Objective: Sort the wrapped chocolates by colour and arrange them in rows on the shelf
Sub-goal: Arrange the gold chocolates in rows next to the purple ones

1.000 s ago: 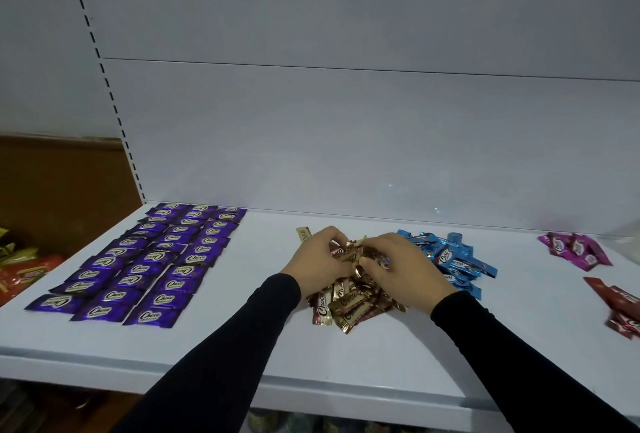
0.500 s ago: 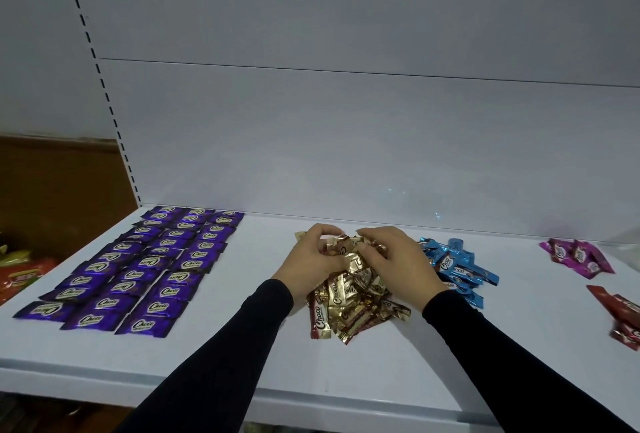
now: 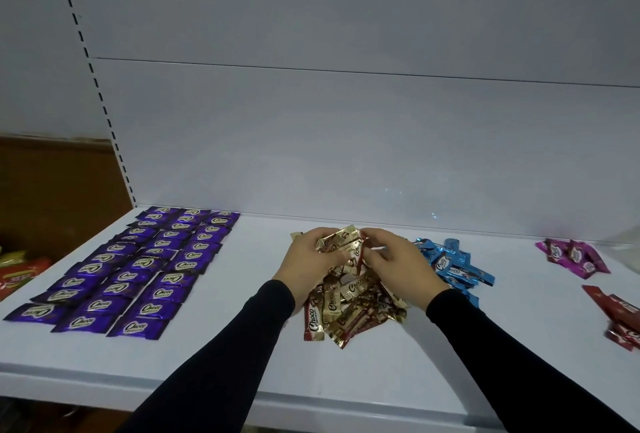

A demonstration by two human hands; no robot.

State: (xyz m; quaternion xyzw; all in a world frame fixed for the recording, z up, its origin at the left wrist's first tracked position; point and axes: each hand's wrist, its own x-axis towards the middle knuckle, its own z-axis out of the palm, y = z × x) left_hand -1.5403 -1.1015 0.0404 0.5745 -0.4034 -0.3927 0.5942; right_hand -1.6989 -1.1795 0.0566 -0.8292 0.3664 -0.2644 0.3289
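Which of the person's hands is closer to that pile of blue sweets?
The right hand: it sits just left of the blue chocolates, almost touching them. The left hand is farther off, across the gold chocolates that both hands grip.

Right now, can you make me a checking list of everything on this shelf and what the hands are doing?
Surface: white shelf, flat.
Job's things: purple chocolates laid in three neat rows at left; gold chocolates in a loose heap at centre; blue chocolates, pink chocolates and red chocolates in unsorted piles at right.
Clutter: nothing seen.
Hands: left hand and right hand both grip gold wrappers lifted from the heap.
Cables: nothing seen.
Surroundings: white back panel; red and yellow packets far left, off the shelf.
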